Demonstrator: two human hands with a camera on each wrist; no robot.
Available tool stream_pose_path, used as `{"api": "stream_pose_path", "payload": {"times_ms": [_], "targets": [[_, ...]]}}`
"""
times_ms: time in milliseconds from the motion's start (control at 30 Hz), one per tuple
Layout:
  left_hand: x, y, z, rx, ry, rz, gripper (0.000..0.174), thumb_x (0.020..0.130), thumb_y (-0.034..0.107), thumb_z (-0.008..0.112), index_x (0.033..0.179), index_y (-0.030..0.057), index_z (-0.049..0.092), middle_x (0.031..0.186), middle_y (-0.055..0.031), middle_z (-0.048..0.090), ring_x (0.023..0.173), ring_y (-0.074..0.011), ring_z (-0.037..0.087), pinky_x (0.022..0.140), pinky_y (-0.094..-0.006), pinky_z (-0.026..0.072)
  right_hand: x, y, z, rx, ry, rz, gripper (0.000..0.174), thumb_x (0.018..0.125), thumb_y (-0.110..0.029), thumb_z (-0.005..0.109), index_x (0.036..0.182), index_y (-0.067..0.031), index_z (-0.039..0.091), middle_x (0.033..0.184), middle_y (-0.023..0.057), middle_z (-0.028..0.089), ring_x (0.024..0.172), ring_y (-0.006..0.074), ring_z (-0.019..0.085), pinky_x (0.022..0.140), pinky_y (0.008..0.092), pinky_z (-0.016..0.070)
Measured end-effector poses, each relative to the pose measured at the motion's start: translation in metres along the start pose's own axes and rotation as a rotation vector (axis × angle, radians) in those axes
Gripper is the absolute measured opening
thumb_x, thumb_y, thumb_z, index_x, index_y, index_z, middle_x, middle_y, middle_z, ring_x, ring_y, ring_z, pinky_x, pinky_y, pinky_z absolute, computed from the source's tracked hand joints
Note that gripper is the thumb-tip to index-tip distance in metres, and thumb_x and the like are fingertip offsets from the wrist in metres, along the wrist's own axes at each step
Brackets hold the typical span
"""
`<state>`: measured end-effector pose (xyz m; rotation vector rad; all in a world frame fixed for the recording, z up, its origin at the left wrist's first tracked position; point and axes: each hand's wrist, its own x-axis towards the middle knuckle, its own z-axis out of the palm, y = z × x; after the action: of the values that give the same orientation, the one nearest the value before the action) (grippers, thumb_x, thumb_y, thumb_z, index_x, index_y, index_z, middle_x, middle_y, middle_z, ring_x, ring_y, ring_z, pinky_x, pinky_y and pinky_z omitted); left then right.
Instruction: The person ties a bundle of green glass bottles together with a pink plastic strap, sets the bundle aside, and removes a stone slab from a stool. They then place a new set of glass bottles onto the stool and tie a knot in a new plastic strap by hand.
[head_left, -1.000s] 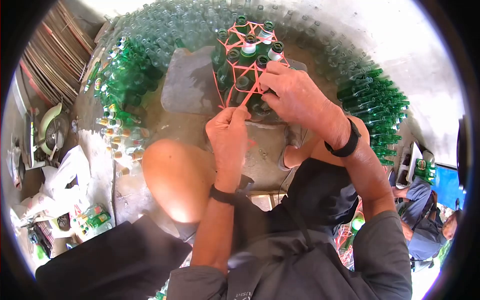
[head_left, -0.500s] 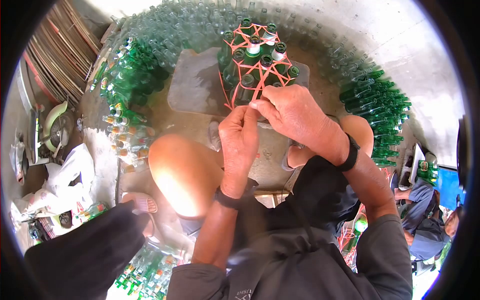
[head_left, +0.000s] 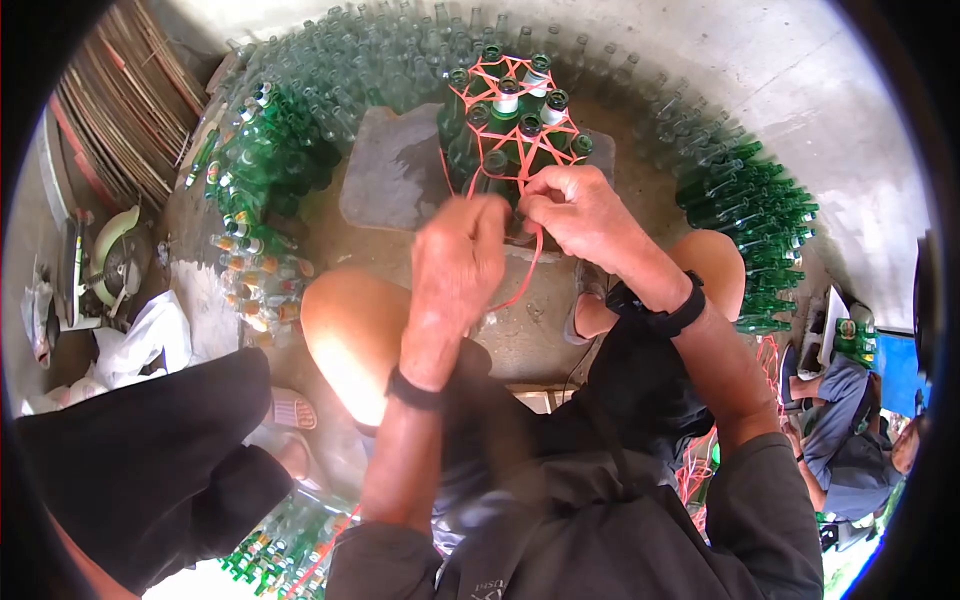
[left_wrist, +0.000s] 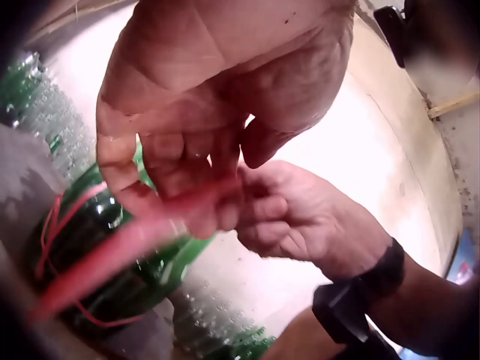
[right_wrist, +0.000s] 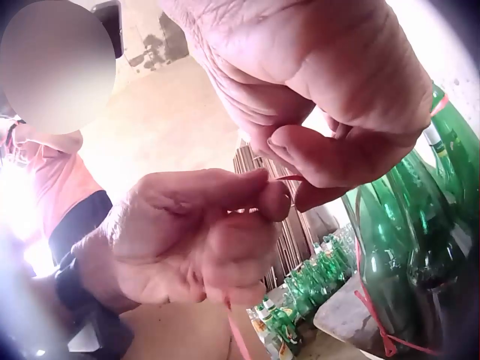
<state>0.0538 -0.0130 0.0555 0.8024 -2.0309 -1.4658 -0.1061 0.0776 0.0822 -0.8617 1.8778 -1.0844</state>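
A bundle of green glass bottles [head_left: 460, 155] stands upright in front of me, with pink plastic strap [head_left: 536, 250] criss-crossed around the necks. At the near side of the bundle, my right hand [head_left: 575, 210] pinches the strap between thumb and forefinger. My left hand [head_left: 450, 260], blurred in the head view, is just to its left. In the right wrist view, a short piece of strap [right_wrist: 289, 178] spans the two hands' fingertips, and the left thumb and forefinger pinch it. A loose length curves down below the hands.
The bundle stands on a grey slab [head_left: 385, 170]. Rows of clear and green bottles [head_left: 745, 205] curve around it along the wall. A person's dark trouser leg [head_left: 150, 460] is close on my left, and another person [head_left: 850, 440] sits at the far right.
My right hand has come down from the bottle necks to the strap's near end. The left hand met it, then shifted slightly left; a strap loop now hangs below. The trouser leg at left moved.
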Motion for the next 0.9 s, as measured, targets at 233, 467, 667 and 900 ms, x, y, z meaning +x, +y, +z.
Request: {"api": "stream_pose_path", "payload": {"times_ms": [233,467,667,900], "targets": [[0.048,0.004,0.005,0.525,0.084,0.477,0.023,0.079,0.011,0.077,0.101,0.0172,0.08,0.094,-0.0016,0.065,0.096,-0.0262,0.061,0.08,-0.0436,0.0451,0.01,-0.018,-0.015,0.093,-0.042,0.124,0.013,0.095,-0.012,0.067,0.094,0.001,0.071,0.072,0.0025,0.063,0.047,0.0038,0.045,0.038,0.0237,0.0297],[0.057,-0.006,0.005,0.572,0.064,0.518,0.011,0.077,0.013,0.08,0.088,0.0163,0.079,0.092,0.0006,0.062,0.092,-0.0243,0.059,0.081,-0.0436,0.0433,0.024,-0.018,-0.039,0.245,-0.209,0.103,0.013,0.094,-0.013,0.07,0.095,-0.0009,0.072,0.074,0.0031,0.064,0.047,0.0023,0.043,0.04,0.0212,0.0252],[0.06,-0.008,0.01,0.625,0.159,0.615,0.009,0.076,0.014,0.082,0.084,0.0159,0.079,0.091,-0.0002,0.06,0.093,-0.0247,0.057,0.082,-0.0435,0.0422,0.026,-0.045,-0.064,-0.316,-0.24,-0.024,0.01,0.089,-0.011,0.069,0.095,-0.0034,0.072,0.076,0.0036,0.067,0.057,0.0066,0.049,0.049,0.0251,0.0341],[0.06,-0.004,0.021,0.72,0.261,0.5,0.005,0.078,0.02,0.082,0.079,0.0163,0.08,0.084,-0.0019,0.056,0.089,-0.026,0.056,0.076,-0.0433,0.0413,0.027,-0.043,-0.058,-1.133,0.082,-0.523,0.013,0.085,-0.008,0.062,0.091,-0.0044,0.073,0.082,0.0168,0.07,0.079,0.0377,0.07,0.069,0.0472,0.057]]}}
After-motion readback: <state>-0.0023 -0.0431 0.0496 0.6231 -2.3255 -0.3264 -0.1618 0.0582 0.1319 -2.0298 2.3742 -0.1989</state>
